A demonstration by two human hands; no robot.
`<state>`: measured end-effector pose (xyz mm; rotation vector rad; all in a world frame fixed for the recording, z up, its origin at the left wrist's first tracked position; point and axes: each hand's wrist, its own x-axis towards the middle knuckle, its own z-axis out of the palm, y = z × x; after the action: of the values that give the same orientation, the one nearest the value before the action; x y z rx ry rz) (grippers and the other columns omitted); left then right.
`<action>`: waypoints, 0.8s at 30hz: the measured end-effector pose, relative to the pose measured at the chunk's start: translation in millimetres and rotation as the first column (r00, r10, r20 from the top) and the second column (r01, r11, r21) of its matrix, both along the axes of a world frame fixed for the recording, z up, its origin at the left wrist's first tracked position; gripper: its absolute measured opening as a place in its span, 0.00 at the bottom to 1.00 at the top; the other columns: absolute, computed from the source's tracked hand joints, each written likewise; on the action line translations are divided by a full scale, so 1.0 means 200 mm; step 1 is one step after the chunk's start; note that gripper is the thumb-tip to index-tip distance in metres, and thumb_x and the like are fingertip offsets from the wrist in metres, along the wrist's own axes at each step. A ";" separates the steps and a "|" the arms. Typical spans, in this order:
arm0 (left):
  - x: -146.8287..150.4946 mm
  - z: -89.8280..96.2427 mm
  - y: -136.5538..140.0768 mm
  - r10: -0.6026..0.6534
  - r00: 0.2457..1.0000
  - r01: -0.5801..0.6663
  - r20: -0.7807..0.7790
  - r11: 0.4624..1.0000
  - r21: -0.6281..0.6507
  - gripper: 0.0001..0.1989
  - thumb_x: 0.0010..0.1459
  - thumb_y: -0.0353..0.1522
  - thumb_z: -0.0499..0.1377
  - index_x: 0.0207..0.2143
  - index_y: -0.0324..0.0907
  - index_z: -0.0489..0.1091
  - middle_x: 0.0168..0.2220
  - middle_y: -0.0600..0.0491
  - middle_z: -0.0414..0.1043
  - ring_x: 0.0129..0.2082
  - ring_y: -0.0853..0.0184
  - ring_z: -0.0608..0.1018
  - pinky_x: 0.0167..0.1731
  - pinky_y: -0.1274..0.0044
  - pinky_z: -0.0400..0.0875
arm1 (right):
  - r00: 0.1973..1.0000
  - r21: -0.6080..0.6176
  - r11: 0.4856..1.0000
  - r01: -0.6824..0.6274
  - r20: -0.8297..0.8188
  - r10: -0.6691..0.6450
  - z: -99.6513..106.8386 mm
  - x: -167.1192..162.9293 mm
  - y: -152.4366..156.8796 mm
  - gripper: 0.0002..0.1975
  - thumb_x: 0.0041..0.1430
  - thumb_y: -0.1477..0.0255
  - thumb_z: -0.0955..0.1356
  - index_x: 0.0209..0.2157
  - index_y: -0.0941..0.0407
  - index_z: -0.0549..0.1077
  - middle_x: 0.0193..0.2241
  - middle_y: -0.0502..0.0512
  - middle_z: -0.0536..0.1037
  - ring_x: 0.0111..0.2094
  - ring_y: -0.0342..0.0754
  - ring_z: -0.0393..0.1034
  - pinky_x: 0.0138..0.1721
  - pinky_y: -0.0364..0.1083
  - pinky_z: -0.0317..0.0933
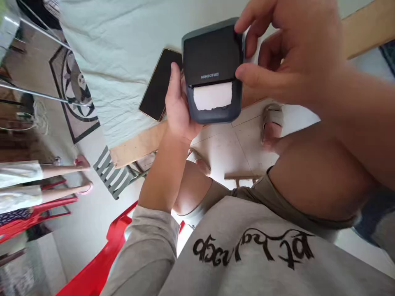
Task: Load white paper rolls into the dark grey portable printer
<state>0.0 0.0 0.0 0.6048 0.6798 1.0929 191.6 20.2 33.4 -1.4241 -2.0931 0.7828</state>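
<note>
We hold the small dark label printer [212,70] over the table edge [135,146]: our left hand [177,105] grips its left side, our right hand [277,53] pinches its right edge, paper slot toward us; a phone [157,84] lies just left.

Small dark-grey label printer [212,70], held up w/ white paper sticking out its slot, lid shut, mid-frame.

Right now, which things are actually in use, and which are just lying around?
In use: printer, held by left hand and right hand; paper sticking out of its slot.
Lying about: phone on the cloth; red chair.
</note>
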 end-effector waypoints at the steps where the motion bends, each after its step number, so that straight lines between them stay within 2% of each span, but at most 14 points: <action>1: 0.01 0.01 0.00 0.008 1.000 -0.008 -0.004 1.000 0.004 0.29 0.67 0.47 0.39 0.44 0.38 0.72 0.46 0.53 0.77 0.61 0.61 0.76 0.64 0.64 0.73 | 1.000 -0.004 1.000 0.001 -0.003 -0.001 -0.01 0.00 -0.01 0.32 0.50 0.54 0.62 0.56 0.49 0.61 0.42 0.42 0.64 0.34 0.07 0.54 0.33 0.11 0.45; 9: 0.03 0.04 -0.02 0.047 0.999 -0.047 -0.013 0.999 0.018 0.26 0.67 0.45 0.43 0.43 0.37 0.73 0.42 0.54 0.77 0.62 0.63 0.74 0.62 0.68 0.74 | 0.999 -0.001 1.000 -0.029 -0.046 0.029 0.00 -0.01 -0.04 0.33 0.50 0.55 0.63 0.57 0.53 0.60 0.30 0.43 0.64 0.29 0.10 0.56 0.31 0.12 0.45; 12: 0.03 0.04 -0.02 0.045 0.999 -0.045 -0.013 0.999 0.019 0.28 0.67 0.46 0.42 0.44 0.36 0.73 0.43 0.53 0.77 0.62 0.64 0.74 0.63 0.71 0.74 | 0.997 0.008 0.999 -0.043 -0.067 0.043 0.00 -0.01 -0.04 0.33 0.50 0.54 0.63 0.57 0.53 0.60 0.30 0.43 0.64 0.29 0.11 0.56 0.30 0.13 0.45; 16: 0.04 0.05 -0.02 0.021 0.999 -0.020 -0.025 1.000 0.009 0.29 0.67 0.48 0.40 0.45 0.36 0.72 0.46 0.52 0.76 0.60 0.62 0.76 0.63 0.67 0.74 | 0.992 0.023 0.996 -0.090 -0.081 0.092 -0.01 0.00 -0.04 0.34 0.48 0.55 0.65 0.56 0.53 0.61 0.33 0.43 0.64 0.30 0.13 0.57 0.29 0.17 0.51; 19: 0.04 0.05 -0.02 0.005 0.999 -0.004 -0.046 1.000 0.014 0.31 0.66 0.49 0.39 0.46 0.36 0.72 0.45 0.51 0.77 0.59 0.61 0.77 0.63 0.65 0.74 | 0.994 0.039 0.996 -0.080 -0.071 0.082 -0.01 0.00 -0.04 0.32 0.47 0.58 0.66 0.54 0.54 0.64 0.33 0.43 0.65 0.27 0.12 0.53 0.26 0.17 0.47; 24: 0.04 0.04 -0.02 0.046 0.997 -0.043 -0.068 0.998 0.051 0.27 0.68 0.46 0.40 0.45 0.39 0.72 0.47 0.54 0.77 0.62 0.66 0.74 0.65 0.69 0.71 | 0.994 0.027 0.999 0.016 -0.113 -0.013 0.00 -0.01 -0.05 0.38 0.49 0.48 0.61 0.56 0.58 0.63 0.31 0.45 0.64 0.33 0.14 0.61 0.28 0.15 0.44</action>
<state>7.5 -4.4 7.6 0.6756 0.7303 1.1370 189.8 10.1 33.5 -1.3466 -1.9989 0.8059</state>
